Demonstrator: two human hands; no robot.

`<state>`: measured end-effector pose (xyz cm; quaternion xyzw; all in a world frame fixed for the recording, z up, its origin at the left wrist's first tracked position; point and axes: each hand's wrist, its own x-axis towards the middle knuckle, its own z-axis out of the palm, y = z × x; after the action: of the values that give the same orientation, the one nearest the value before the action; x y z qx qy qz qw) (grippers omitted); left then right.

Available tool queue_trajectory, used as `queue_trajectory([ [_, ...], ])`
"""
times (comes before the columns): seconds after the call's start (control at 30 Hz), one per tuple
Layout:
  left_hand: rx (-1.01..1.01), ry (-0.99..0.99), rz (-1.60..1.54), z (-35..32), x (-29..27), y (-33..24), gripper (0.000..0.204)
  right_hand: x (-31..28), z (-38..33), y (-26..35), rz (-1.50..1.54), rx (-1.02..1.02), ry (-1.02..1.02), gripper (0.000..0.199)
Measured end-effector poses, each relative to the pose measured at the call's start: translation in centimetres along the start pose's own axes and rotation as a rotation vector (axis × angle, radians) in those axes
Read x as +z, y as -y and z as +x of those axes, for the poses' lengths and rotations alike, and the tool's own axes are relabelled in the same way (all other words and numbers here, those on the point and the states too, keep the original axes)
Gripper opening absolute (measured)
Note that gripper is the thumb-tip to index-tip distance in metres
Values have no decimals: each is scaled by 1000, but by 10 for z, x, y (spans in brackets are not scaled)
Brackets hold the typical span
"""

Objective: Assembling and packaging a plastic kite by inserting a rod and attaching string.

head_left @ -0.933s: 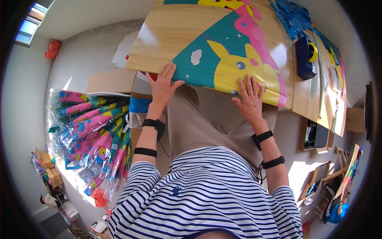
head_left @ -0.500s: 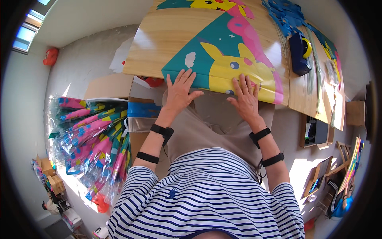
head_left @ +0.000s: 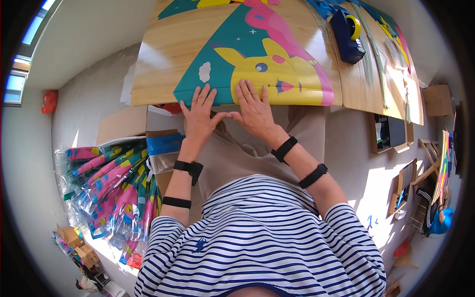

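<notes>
A triangular printed sheet, like a kite sail, lies on the wooden table. It is green, with a pink side band and a yellow cartoon face. Its long near side runs along the table's front edge, with a crease line just in from it. My left hand rests on the green part near the left corner, fingers spread. My right hand lies flat on the yellow part to its right. Both thumbs point inward and nearly meet just off the edge. Neither hand holds anything.
A dark blue tape dispenser with yellow tape stands on the table at right, beside thin rods. Another printed sheet lies at the far side. Clear-wrapped colourful bundles spread out at left, near a cardboard box.
My right hand has slid left along the sheet's near edge, close to my left hand. The creased near side now looks flatter at the right. The whole view has shifted slightly.
</notes>
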<state>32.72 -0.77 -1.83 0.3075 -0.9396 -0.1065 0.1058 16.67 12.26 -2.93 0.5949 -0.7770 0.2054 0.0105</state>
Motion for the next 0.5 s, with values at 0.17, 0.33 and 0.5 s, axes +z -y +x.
queue_trajectory([
  [0.17,-32,44,15,-1,-3,-2,80,-31,-31,-53,-97,27,30,83],
  [0.33,-29,43,33,-1,-3,-5,80,-76,-80,-132,-153,244,106,79],
  [0.5,-21,46,27,2,-5,-7,78,-92,-100,-163,-261,327,41,75],
])
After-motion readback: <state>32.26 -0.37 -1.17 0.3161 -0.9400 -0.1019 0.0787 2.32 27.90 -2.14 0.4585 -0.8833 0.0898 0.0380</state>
